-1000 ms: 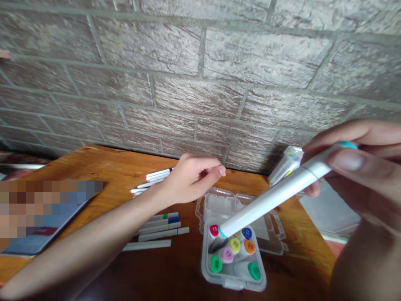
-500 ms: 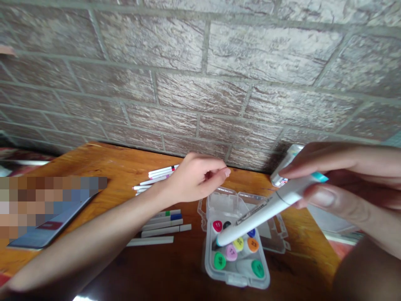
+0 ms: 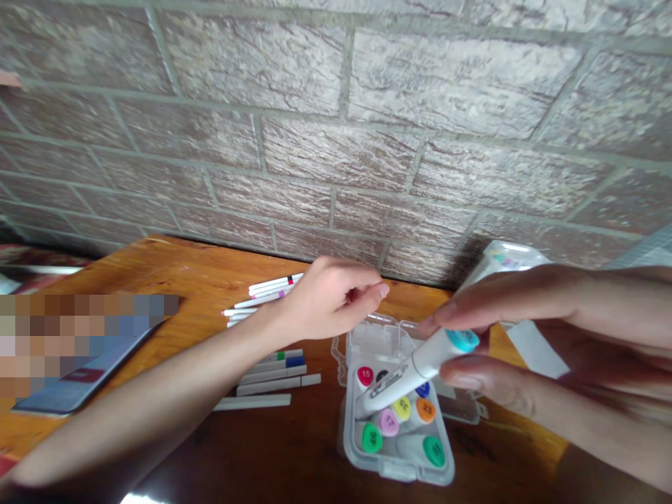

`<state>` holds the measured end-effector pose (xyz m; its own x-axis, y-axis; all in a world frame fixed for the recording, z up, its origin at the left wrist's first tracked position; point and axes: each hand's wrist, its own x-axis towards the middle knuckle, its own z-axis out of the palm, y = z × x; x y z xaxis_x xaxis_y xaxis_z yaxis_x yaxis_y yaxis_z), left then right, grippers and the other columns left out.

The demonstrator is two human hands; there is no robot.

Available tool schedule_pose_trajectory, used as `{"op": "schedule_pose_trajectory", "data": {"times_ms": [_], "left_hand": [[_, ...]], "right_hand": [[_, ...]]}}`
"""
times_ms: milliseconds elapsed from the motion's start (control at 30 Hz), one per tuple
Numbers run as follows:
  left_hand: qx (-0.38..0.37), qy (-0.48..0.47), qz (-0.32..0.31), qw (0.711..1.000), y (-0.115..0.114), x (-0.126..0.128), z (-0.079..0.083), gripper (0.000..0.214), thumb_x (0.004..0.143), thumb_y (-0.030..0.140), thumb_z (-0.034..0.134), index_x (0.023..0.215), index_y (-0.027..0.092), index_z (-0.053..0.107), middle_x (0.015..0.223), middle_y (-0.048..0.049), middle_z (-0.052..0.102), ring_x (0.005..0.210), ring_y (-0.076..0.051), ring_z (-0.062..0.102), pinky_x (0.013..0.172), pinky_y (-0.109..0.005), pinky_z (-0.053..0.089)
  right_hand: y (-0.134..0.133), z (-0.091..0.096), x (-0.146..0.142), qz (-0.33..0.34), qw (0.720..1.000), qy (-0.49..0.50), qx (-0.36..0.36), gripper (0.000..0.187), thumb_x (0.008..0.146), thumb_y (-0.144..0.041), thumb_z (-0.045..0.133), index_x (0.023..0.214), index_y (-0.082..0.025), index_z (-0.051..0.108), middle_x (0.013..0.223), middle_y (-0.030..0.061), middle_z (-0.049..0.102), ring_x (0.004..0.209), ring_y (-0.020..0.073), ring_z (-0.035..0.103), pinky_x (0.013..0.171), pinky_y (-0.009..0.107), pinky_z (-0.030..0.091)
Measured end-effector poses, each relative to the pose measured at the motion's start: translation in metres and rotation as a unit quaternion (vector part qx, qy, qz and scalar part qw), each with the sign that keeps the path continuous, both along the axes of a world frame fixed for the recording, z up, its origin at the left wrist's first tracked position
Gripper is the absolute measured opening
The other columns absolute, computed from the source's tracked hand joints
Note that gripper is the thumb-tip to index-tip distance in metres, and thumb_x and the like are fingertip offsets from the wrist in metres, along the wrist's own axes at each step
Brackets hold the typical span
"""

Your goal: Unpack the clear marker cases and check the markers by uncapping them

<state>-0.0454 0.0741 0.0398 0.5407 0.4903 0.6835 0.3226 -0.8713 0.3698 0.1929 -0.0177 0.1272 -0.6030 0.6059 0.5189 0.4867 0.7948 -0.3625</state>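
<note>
Head view, contents as seen. One white marker (image 3: 414, 367), turquoise cap end uppermost: slanted, lower end within the clear case (image 3: 375, 467), capped end pinched between thumb and finger of the right hand (image 3: 603, 350). Left hand (image 3: 336, 297): fingers curled in, thumb alongside, held above the bench (image 3: 210, 273) beyond the case. Within the case: upright markers with numbered ends, including red 15 (image 3: 365, 376), pink 17 (image 3: 388, 421) and orange 23 (image 3: 425, 410); one green-ended marker (image 3: 434, 451) leaning. White pens (image 3: 278, 383), several, lying left of the case, partly behind the left forearm. Tablet (image 3: 68, 399), partly pixelated, far left. Brick wall (image 3: 315, 105) behind.
</note>
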Motion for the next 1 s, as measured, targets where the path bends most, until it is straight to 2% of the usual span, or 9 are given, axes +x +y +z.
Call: {"op": "schedule_pose_trajectory", "data": {"times_ms": [100, 233, 433, 567, 733, 867, 1000], "left_hand": [[0.002, 0.0, 0.001, 1.0, 0.001, 0.0, -0.002, 0.032, 0.1, 0.019, 0.061, 0.07, 0.013, 0.069, 0.059, 0.0013, 0.062, 0.053, -0.009, 0.053, 0.055, -0.024, 0.037], [0.0, 0.001, -0.001, 1.0, 0.001, 0.001, -0.002, 0.03, 0.099, 0.018, 0.06, 0.071, 0.013, 0.071, 0.059, 0.0006, 0.063, 0.053, -0.009, 0.053, 0.054, -0.024, 0.036], [-0.005, -0.002, -0.003, 1.0, 0.0, 0.001, 0.0, 0.03, 0.099, 0.018, 0.058, 0.072, 0.014, 0.071, 0.059, 0.0009, 0.062, 0.052, -0.009, 0.051, 0.053, -0.024, 0.035], [0.005, 0.002, 0.004, 1.0, 0.0, 0.001, 0.0, 0.033, 0.1, 0.019, 0.058, 0.069, 0.014, 0.067, 0.057, 0.0021, 0.057, 0.051, -0.009, 0.048, 0.053, -0.025, 0.032], [0.011, 0.005, 0.004, 1.0, -0.001, 0.001, 0.001, 0.036, 0.101, 0.021, 0.057, 0.066, 0.016, 0.062, 0.056, 0.0037, 0.051, 0.052, -0.009, 0.044, 0.053, -0.025, 0.032], [0.007, 0.007, 0.004, 1.0, -0.001, 0.001, 0.001, 0.035, 0.101, 0.021, 0.056, 0.067, 0.017, 0.061, 0.058, 0.0035, 0.053, 0.053, -0.01, 0.046, 0.053, -0.025, 0.033], [0.008, 0.01, 0.004, 1.0, 0.0, 0.0, 0.0, 0.035, 0.102, 0.021, 0.056, 0.067, 0.017, 0.061, 0.058, 0.0031, 0.054, 0.054, -0.01, 0.048, 0.054, -0.026, 0.034]], "right_hand": [[0.0, -0.002, -0.006, 0.003, 1.0, 0.003, 0.02, 0.016, 0.094, -0.041, 0.08, 0.109, -0.037, 0.076, 0.096, -0.009, 0.085, 0.075, 0.0099, 0.079, 0.062, 0.016, 0.06], [0.004, -0.004, -0.016, 0.052, 0.999, 0.001, 0.001, 0.002, 0.099, -0.031, 0.075, 0.099, -0.031, 0.074, 0.1, -0.0083, 0.086, 0.077, 0.0091, 0.08, 0.066, 0.017, 0.059], [0.008, -0.006, -0.021, 0.09, 0.995, -0.04, -0.009, 0.007, 0.1, -0.025, 0.073, 0.093, -0.027, 0.073, 0.098, -0.0065, 0.085, 0.078, 0.0093, 0.078, 0.07, 0.02, 0.057], [0.009, -0.008, -0.022, 0.106, 0.991, -0.064, -0.056, 0.011, 0.102, -0.026, 0.069, 0.093, -0.029, 0.074, 0.102, -0.0071, 0.084, 0.086, 0.0104, 0.079, 0.075, 0.021, 0.055], [0.011, -0.01, -0.026, 0.137, 0.977, -0.103, -0.123, 0.006, 0.1, -0.021, 0.073, 0.097, -0.025, 0.075, 0.087, -0.0071, 0.079, 0.078, 0.0081, 0.074, 0.071, 0.02, 0.049], [0.014, -0.014, -0.026, 0.145, 0.974, -0.118, -0.128, 0.009, 0.099, -0.021, 0.074, 0.09, -0.023, 0.074, 0.085, -0.0057, 0.076, 0.08, 0.0098, 0.07, 0.07, 0.023, 0.045], [0.016, -0.02, -0.027, 0.146, 0.975, -0.119, -0.121, 0.007, 0.098, -0.018, 0.075, 0.093, -0.023, 0.077, 0.087, -0.0047, 0.074, 0.081, 0.0104, 0.068, 0.072, 0.024, 0.043]]}}
